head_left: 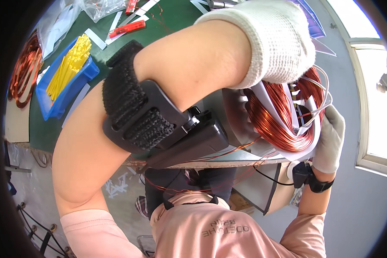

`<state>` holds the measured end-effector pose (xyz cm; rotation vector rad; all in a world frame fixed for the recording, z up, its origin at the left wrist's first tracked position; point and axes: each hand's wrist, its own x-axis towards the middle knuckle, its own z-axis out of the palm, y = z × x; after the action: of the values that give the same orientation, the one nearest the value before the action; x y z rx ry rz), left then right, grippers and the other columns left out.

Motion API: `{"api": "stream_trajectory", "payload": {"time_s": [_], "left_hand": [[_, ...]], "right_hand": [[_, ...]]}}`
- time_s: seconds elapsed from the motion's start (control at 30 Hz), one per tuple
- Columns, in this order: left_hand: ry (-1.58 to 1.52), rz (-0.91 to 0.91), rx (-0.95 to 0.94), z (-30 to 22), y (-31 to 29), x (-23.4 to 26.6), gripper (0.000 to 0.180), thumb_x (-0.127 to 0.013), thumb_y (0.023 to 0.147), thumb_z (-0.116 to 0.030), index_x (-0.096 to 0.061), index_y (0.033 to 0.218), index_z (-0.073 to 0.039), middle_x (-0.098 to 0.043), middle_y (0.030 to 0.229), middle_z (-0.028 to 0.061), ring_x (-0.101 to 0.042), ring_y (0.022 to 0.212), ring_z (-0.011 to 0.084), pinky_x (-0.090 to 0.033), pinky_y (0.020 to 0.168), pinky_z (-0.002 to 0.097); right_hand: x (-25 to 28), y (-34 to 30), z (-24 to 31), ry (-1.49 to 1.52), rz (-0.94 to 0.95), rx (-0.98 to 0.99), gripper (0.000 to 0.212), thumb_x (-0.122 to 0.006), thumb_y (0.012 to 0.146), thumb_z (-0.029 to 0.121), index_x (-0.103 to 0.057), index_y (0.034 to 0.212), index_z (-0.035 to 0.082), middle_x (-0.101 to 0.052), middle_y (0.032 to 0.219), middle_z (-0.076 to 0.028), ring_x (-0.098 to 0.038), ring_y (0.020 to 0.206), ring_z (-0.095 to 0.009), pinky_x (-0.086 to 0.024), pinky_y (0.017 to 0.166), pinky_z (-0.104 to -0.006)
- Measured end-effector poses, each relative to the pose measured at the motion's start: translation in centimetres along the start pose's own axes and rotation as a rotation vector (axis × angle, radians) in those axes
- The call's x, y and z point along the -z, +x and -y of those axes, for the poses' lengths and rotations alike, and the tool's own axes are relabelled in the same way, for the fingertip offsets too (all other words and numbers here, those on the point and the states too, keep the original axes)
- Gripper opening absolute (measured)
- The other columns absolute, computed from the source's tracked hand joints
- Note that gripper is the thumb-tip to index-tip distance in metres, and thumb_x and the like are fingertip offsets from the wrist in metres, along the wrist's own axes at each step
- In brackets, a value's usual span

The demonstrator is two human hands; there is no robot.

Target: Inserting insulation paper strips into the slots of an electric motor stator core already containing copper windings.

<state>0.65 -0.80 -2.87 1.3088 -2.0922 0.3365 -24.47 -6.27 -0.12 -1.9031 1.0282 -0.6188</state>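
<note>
A motor stator (234,114) lies on its side at the right of the table, with thick copper windings (273,124) bulging from its near face. White insulating paper sits between the coils, and white sleeved leads (324,81) loop out at the right. My left arm reaches across the top of the stator. My left hand (284,43), in a white knitted glove, is at the upper edge of the windings, its fingers hidden. My right hand (332,137), gloved too, lies against the right side of the windings beside the leads, its fingers mostly out of sight.
A blue bin (64,101) of yellow sleeves (71,64) stands on the green table (167,15) at left, beside copper coils (23,73). Behind are a red-handled cutter (127,29), paper strips and plastic bags. Thin copper wires hang over the near edge. A window (376,103) is at right.
</note>
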Motion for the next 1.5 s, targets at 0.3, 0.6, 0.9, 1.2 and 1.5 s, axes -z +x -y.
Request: {"api": "stream_trajectory", "payload": {"time_s": [0.3,0.6,0.9,1.2,1.5], "left_hand": [[0.036,-0.045,-0.057,0.0,0.1,-0.6,0.025,-0.054,0.082,-0.018,-0.07,0.084,0.002,-0.064,0.079,0.0211,-0.063,0.082,0.0341,-0.053,0.074,0.0407],[-0.007,-0.182,-0.119,0.9,-0.4,-0.7,0.024,-0.053,0.082,-0.014,-0.064,0.071,0.003,-0.061,0.073,0.0212,-0.062,0.072,0.0364,-0.051,0.071,0.0428],[-0.465,0.109,0.661,-3.0,0.8,9.5,0.024,-0.05,0.088,-0.012,-0.064,0.094,0.007,-0.06,0.068,0.0124,-0.059,0.063,0.0172,-0.047,0.062,0.0303],[-0.021,0.279,0.212,-1.3,8.5,-0.4,0.021,-0.06,0.083,-0.023,-0.074,0.094,-0.011,-0.07,0.093,0.013,-0.068,0.085,0.0278,-0.054,0.077,0.0358],[-0.136,0.303,0.161,0.0,9.5,-2.9,0.023,-0.059,0.083,-0.019,-0.072,0.098,-0.006,-0.07,0.097,0.0148,-0.067,0.093,0.0306,-0.053,0.082,0.0344]], "right_hand": [[-0.8,0.5,0.4,-0.226,-0.096,0.049,0.031,-0.055,0.093,0.013,-0.059,0.118,-0.006,-0.067,0.099,-0.012,-0.063,0.084,-0.012,-0.051,0.074,-0.0245],[-1.3,1.8,1.2,-0.044,-0.032,0.075,0.036,-0.055,0.092,0.011,-0.055,0.122,-0.009,-0.066,0.104,-0.012,-0.062,0.089,-0.013,-0.051,0.078,-0.0252],[0.2,1.0,0.5,-0.237,-0.043,0.117,0.036,-0.056,0.087,0.012,-0.061,0.118,-0.007,-0.065,0.095,-0.009,-0.058,0.087,-0.012,-0.046,0.081,-0.0239],[0.0,1.2,0.1,-0.228,-0.025,0.065,0.031,-0.054,0.089,0.004,-0.061,0.117,-0.007,-0.065,0.1,-0.007,-0.058,0.089,-0.01,-0.047,0.083,-0.0242],[-0.6,1.8,0.6,-0.007,0.02,0.066,0.031,-0.052,0.091,0.006,-0.061,0.117,-0.008,-0.067,0.099,-0.008,-0.06,0.085,-0.011,-0.049,0.08,-0.0243]]}}
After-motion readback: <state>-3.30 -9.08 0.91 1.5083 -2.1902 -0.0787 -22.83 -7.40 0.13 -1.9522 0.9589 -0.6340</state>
